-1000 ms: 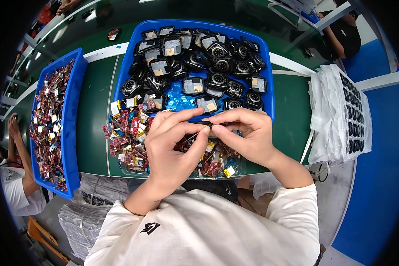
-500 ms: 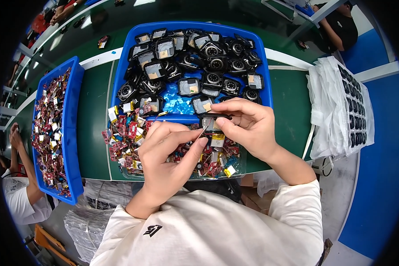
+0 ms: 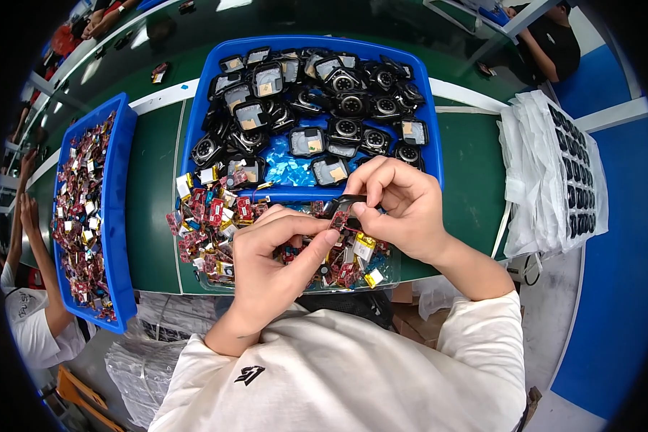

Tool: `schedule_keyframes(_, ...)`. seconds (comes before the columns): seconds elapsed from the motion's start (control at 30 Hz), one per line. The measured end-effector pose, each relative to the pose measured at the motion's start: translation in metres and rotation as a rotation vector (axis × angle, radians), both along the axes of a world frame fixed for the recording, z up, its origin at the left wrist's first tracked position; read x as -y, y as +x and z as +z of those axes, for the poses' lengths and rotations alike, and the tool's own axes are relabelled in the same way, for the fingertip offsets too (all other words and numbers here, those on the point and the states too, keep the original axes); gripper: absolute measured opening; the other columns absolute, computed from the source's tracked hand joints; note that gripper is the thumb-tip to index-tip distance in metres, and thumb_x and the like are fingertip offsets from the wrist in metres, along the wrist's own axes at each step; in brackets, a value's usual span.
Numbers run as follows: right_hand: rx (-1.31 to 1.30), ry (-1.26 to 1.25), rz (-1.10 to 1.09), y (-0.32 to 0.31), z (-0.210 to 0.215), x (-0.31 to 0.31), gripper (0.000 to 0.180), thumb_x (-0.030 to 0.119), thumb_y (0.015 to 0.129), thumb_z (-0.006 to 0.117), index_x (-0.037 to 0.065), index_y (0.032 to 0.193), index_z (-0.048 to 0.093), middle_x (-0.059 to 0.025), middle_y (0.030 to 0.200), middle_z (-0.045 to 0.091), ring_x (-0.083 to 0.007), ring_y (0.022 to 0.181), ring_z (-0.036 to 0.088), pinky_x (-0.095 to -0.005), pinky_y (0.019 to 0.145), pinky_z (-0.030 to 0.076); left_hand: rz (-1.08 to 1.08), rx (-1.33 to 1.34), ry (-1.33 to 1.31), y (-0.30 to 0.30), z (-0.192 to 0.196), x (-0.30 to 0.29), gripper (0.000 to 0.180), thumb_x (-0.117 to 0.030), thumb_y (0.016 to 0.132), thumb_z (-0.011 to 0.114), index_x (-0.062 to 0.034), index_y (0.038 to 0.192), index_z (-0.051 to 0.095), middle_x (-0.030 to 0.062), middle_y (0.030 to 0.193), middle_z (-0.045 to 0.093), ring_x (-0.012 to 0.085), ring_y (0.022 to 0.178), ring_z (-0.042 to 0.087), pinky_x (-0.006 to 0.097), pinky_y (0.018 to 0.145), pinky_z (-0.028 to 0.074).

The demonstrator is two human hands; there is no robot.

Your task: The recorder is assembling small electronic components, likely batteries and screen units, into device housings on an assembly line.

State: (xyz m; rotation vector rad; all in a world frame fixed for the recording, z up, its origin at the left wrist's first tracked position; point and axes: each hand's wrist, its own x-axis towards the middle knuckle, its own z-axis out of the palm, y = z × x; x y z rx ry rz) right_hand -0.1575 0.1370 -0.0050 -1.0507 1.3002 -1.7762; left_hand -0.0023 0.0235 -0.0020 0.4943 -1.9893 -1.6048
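Over the heap of parts, my left hand (image 3: pixel 270 248) pinches a small red circuit board (image 3: pixel 340 219) between thumb and forefinger. My right hand (image 3: pixel 410 205) grips a black watch case (image 3: pixel 333 207), tilted and partly hidden by the fingers. Board and case meet at the fingertips; whether they are joined cannot be made out. Beneath both hands, red circuit boards with white-and-yellow batteries (image 3: pixel 364 247) fill a clear tray (image 3: pixel 392 277) and pile up at its left. Just beyond, a large blue bin (image 3: pixel 433 137) holds many black watch cases (image 3: pixel 349 104).
At left stands a long blue bin (image 3: pixel 115 216) full of boards and batteries. Wrapped stacked trays (image 3: pixel 533 180) of black parts stand at right. Beyond a white rail (image 3: pixel 468 97), a green belt (image 3: pixel 194 43) carries a few parts. Co-workers' arms (image 3: pixel 39 237) show at far left.
The watch case has tipped up between my fingers, and the red board now shows in my left hand. A co-worker's arms at left have risen. Parts on the belt have shifted left.
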Motion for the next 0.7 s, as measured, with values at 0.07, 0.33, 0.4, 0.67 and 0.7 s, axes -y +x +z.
schedule_keyframes(0.07, -0.097, 0.000, -0.014, -0.0008, -0.0021, -0.0008, 0.017, -0.011, 0.075, 0.062, 0.002, 0.078, 0.052, -0.0118, 0.095, 0.057, -0.0146, 0.089, 0.055, -0.0279, 0.080, 0.046, -0.017, 0.004, 0.021, -0.0009, -0.0017, -0.0007, 0.012, -0.003, 0.072, 0.075, -0.0009, 0.083, 0.071, 0.0065, 0.076, 0.068, 0.0102, 0.061, 0.053, 0.023, 0.058, 0.042)
schedule_keyframes(0.33, -0.310, -0.035, -0.066, -0.0021, -0.0067, -0.0014, 0.016, -0.008, 0.073, 0.064, 0.002, 0.077, 0.053, -0.0093, 0.094, 0.059, -0.0130, 0.088, 0.058, -0.0243, 0.074, 0.048, 0.044, 0.067, 0.298, -0.0024, -0.0002, -0.0066, 0.011, -0.003, 0.074, 0.076, -0.0009, 0.082, 0.069, -0.0014, 0.070, 0.063, 0.0024, 0.061, 0.047, 0.016, 0.054, 0.036)
schedule_keyframes(0.4, -0.376, -0.028, -0.082, -0.0017, -0.0067, -0.0020, 0.015, -0.008, 0.073, 0.064, 0.002, 0.077, 0.053, -0.0094, 0.095, 0.059, -0.0130, 0.087, 0.059, -0.0242, 0.074, 0.048, 0.040, 0.061, 0.293, -0.0024, -0.0007, -0.0066, 0.012, -0.003, 0.074, 0.076, -0.0006, 0.082, 0.068, -0.0020, 0.071, 0.063, 0.0016, 0.062, 0.046, 0.016, 0.054, 0.036)
schedule_keyframes(0.67, -0.306, 0.009, -0.082, 0.0017, 0.0012, 0.0011, 0.016, -0.002, 0.082, 0.064, -0.001, 0.097, 0.065, -0.0111, 0.101, 0.062, -0.0149, 0.091, 0.062, -0.0260, 0.078, 0.054, 0.121, 0.086, -0.159, 0.0011, 0.0040, -0.0014, 0.011, -0.001, 0.070, 0.076, -0.0020, 0.076, 0.066, 0.0017, 0.070, 0.064, 0.0083, 0.060, 0.050, 0.022, 0.054, 0.038)
schedule_keyframes(0.7, -0.343, -0.013, -0.069, 0.0003, -0.0004, 0.0010, 0.019, -0.001, 0.083, 0.063, -0.001, 0.102, 0.065, -0.0113, 0.102, 0.063, -0.0154, 0.092, 0.063, -0.0254, 0.075, 0.055, 0.141, 0.002, -0.328, 0.0002, 0.0047, 0.0000, 0.011, -0.001, 0.069, 0.075, -0.0027, 0.075, 0.067, 0.0035, 0.071, 0.064, 0.0125, 0.060, 0.052, 0.024, 0.055, 0.039)
